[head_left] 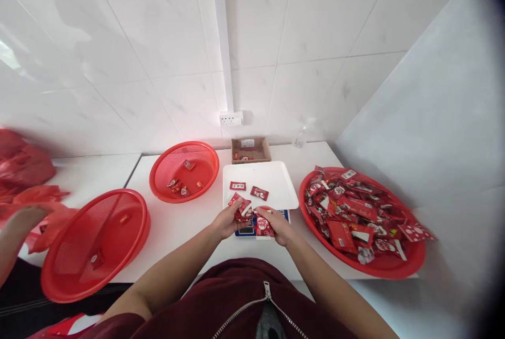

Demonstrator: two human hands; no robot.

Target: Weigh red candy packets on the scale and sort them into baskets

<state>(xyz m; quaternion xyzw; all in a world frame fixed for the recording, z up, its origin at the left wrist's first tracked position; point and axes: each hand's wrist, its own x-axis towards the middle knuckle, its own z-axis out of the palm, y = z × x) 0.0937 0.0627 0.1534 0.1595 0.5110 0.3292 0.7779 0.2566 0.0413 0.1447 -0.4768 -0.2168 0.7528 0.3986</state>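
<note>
My left hand (225, 222) grips a small bunch of red snack packets (241, 208) over the front edge of a white tray (276, 176). My right hand (277, 225) holds another red packet (262, 226) right beside it, just above a scale (246, 230) that the tray rests on. Two single red packets (238, 185) lie on the tray. A big red basket (402, 268) heaped with several red packets stands to the right of my right hand.
A red mesh basket (205, 176) with a few candies sits behind left. Another red basket (71, 255) overhangs the table's front left. A small cardboard box (251, 150) and a plastic bottle (300, 137) stand by the wall. Another person's hand (21, 221) is at far left by red bags.
</note>
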